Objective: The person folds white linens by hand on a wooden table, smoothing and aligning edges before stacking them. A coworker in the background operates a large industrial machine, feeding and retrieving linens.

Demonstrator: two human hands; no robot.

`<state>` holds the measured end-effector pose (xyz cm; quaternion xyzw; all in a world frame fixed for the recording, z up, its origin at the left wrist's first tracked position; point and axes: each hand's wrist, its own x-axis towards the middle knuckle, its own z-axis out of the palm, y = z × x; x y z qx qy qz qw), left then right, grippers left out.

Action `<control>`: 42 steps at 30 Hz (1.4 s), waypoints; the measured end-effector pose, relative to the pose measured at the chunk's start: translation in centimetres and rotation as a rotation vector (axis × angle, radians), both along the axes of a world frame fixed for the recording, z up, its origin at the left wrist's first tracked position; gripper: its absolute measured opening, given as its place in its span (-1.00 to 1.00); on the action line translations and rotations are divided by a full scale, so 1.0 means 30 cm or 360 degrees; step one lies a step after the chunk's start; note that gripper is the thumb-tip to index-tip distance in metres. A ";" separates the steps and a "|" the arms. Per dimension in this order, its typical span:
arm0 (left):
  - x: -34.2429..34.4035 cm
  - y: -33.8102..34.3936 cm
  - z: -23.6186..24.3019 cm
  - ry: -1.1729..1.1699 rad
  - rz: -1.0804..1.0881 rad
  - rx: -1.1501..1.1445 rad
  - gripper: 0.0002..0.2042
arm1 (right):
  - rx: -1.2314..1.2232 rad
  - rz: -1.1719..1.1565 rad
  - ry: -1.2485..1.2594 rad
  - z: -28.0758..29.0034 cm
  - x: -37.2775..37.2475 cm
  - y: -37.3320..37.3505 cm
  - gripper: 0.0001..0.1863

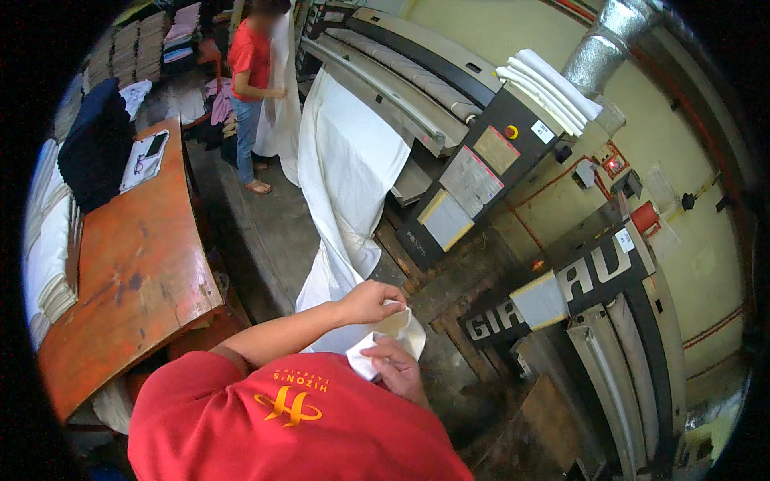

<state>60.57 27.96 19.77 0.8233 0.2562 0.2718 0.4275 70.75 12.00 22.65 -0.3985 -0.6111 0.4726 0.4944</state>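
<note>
A long white cloth [353,152] stretches from my hands across the floor toward the far ironing machine. Its near end is gathered in front of my chest. My left hand [374,304] pinches an edge of the cloth with the fingers closed. Just below it, my right hand [396,369] is closed round a folded part of the same cloth. Between the hands, the fabric opens into a loose loop. At the far end, a person in a red shirt [250,60] stands with one hand on hanging white cloth.
A wooden table [136,272] on the left bears stacked white linens [52,256], a dark cloth pile [96,144], and a phone [156,144]. Two large roller ironing machines stand ahead [437,192] and at right [597,280]. Folded white cloths [549,88] top the far machine.
</note>
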 end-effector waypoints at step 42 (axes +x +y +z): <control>-0.166 -0.037 0.010 0.0018 -0.0040 0.0269 -0.84 | -0.0263 -0.0665 0.0146 -0.244 0.026 0.168 -0.76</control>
